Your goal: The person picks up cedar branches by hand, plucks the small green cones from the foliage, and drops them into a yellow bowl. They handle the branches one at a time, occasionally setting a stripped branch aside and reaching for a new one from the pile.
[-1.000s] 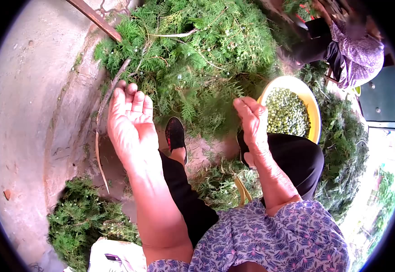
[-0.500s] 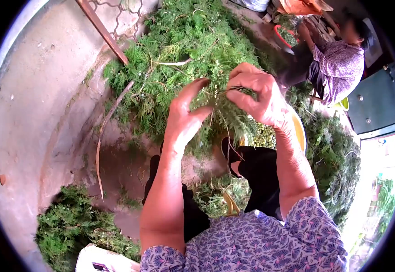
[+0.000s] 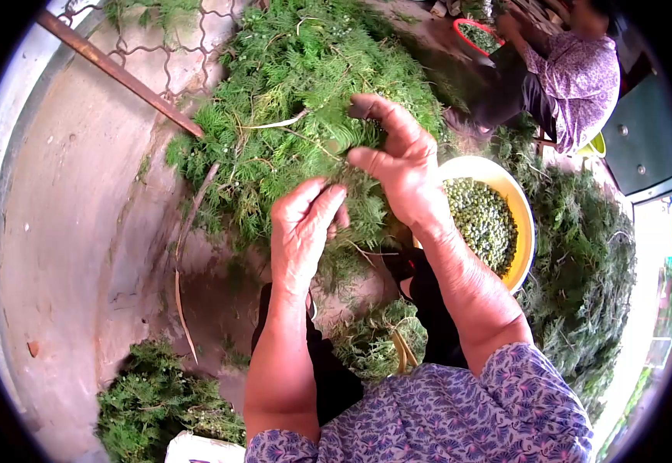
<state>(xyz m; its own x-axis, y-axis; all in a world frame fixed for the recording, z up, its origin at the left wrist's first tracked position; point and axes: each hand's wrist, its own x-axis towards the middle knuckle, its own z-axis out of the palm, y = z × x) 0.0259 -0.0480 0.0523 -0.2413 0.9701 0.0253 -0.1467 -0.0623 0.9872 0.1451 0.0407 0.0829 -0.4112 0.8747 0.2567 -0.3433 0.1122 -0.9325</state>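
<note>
My left hand is closed in a pinch, with thumb against fingers, on an evergreen sprig that blends into the foliage behind it. Just above and to the right, my right hand has its thumb and forefinger spread apart, with nothing visible held between them. Beyond both hands spreads a large pile of green evergreen branches. Beside my right wrist stands a yellow basin holding many small green berries.
Another person sits at upper right by a red-rimmed container. More cut branches lie at right, with a smaller heap at lower left. A rusty bar juts in from upper left. A bare stick lies on the floor.
My right hand has opened from its pinch. My left hand has gone from spread fingers to a pinch and moved lower. The view has shifted, showing more of the basin.
</note>
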